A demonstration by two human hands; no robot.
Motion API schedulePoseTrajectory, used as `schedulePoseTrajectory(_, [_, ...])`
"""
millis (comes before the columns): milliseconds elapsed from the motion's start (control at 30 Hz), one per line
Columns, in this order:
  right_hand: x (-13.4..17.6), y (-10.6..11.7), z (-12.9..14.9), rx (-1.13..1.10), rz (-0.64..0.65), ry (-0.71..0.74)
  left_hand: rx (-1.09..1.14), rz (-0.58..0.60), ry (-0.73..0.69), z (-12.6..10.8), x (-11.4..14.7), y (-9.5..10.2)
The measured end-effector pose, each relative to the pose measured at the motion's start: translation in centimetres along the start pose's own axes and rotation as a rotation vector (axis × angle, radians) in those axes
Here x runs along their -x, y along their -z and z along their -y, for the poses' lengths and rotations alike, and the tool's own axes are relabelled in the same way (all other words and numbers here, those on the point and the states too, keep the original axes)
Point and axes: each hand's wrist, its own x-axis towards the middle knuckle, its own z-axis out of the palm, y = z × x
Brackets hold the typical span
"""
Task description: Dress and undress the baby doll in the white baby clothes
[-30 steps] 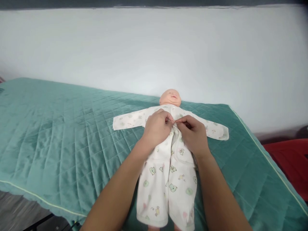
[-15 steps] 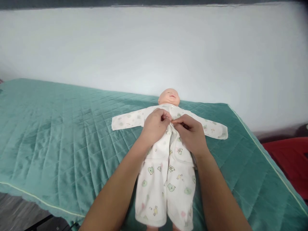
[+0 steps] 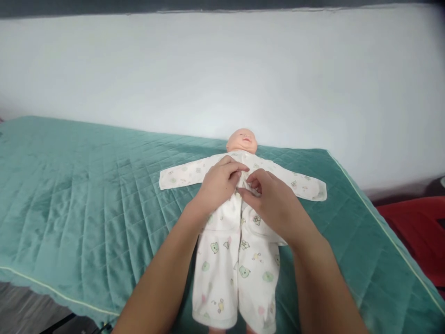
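Note:
A baby doll (image 3: 241, 140) lies on its back in a white printed baby shirt (image 3: 182, 174) and matching trousers (image 3: 215, 278). Over the chest, my left hand (image 3: 220, 182) is closed at the shirt's front opening, its index finger reaching across the fabric. My right hand (image 3: 271, 197) is at the opposite side of that opening, thumb and index finger apart and close to the cloth. A small pale button (image 3: 238, 195) shows near my right thumb. The fabric between the hands is partly hidden by the fingers.
A green quilted cover (image 3: 104, 208) lies beneath the doll, with a pale-edged border. Behind it rises a white wall (image 3: 208, 69). A red object (image 3: 413, 227) stands beyond the right edge, and dark flooring (image 3: 21, 306) shows at lower left.
My right thumb and index finger have parted from their pinch at the shirt front, and the thumb has dropped lower. My left index finger now stretches out farther across the fabric.

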Motion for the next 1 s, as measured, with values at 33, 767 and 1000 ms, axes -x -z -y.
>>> schedulePoseTrajectory(33, [0.2, 0.1, 0.2, 0.038, 0.011, -0.01, 0.009, 0.017, 0.0, -0.1, 0.0, 0.2])
schedulePoseTrajectory(767, [0.4, 2.5, 0.3, -0.056, 0.187, -0.062, 0.077, -0.05, 0.055, -0.3, 0.5, 1.2])
schedulePoseTrajectory(1000, [0.3, 2.9, -0.1, -0.193, 0.306, -0.136, 0.061, 0.19, 0.065, -0.2, 0.8, 3.3])
